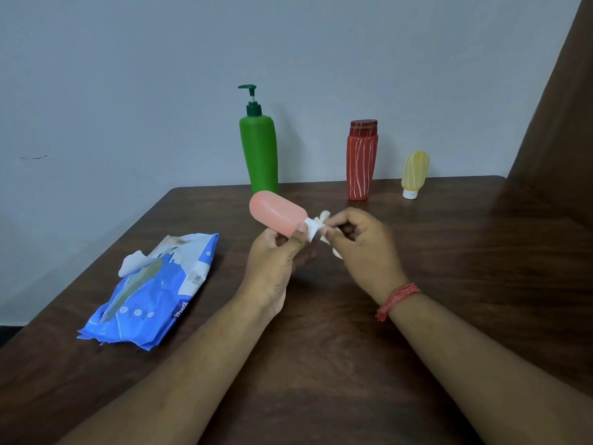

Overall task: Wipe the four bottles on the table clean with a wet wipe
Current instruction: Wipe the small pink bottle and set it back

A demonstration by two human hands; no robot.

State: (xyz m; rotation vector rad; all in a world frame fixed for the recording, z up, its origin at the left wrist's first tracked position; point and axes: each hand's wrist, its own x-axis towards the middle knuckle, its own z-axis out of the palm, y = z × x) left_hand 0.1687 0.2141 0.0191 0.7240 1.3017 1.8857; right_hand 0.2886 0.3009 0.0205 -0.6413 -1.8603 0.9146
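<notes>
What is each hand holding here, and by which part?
The left hand grips the pink bottle near its white cap end. The right hand pinches a crumpled wet wipe against the cap.

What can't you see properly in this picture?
- Pink bottle cap: head view, covered by the wet wipe and the right hand.
- Green pump bottle base: hidden behind the pink bottle.
- Wipes pack print: too small and blurred to read.

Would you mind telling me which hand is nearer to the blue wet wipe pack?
Left. The left hand, holding the pink bottle, is just right of the pack; the right hand is farther right.
</notes>
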